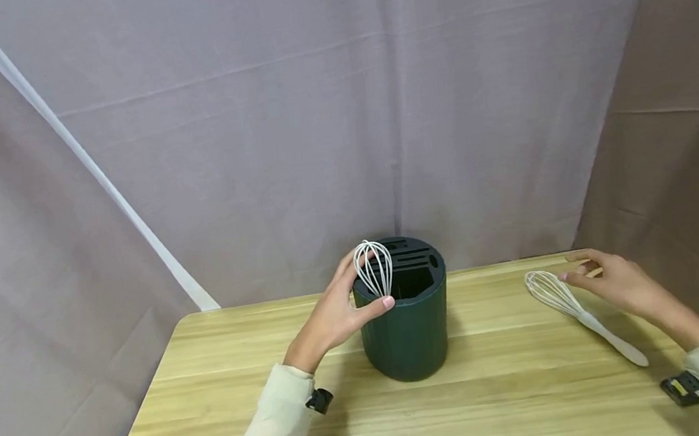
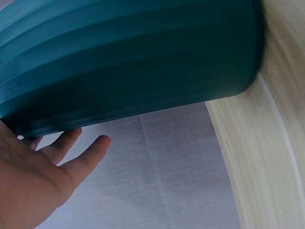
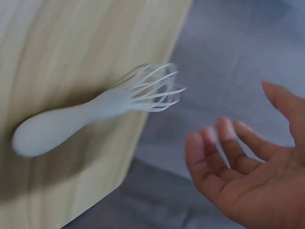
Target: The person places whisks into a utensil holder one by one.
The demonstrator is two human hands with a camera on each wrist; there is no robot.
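My left hand point(image 1: 333, 314) is wrapped around the left side of the dark green utensil holder point(image 1: 407, 332), thumb on the front of the rim and fingers curled behind it, so that's a proper hold. The holder stands upright near the middle of the wooden table point(image 1: 226, 384), a bit closer to the far edge. One white whisk point(image 1: 374, 266) stands in it, wire head up, poking above the rim right by my fingers.

My right hand point(image 1: 614, 280) is loose, fingers relaxed and not holding anything. It hovers over by the table's right edge, fingertips just beside the wire end of a second white whisk point(image 1: 576, 312). That one lies flat on the wood, wires toward the far edge, handle pointing back to the near right corner. From the right wrist view my fingers look apart from it, not touching.
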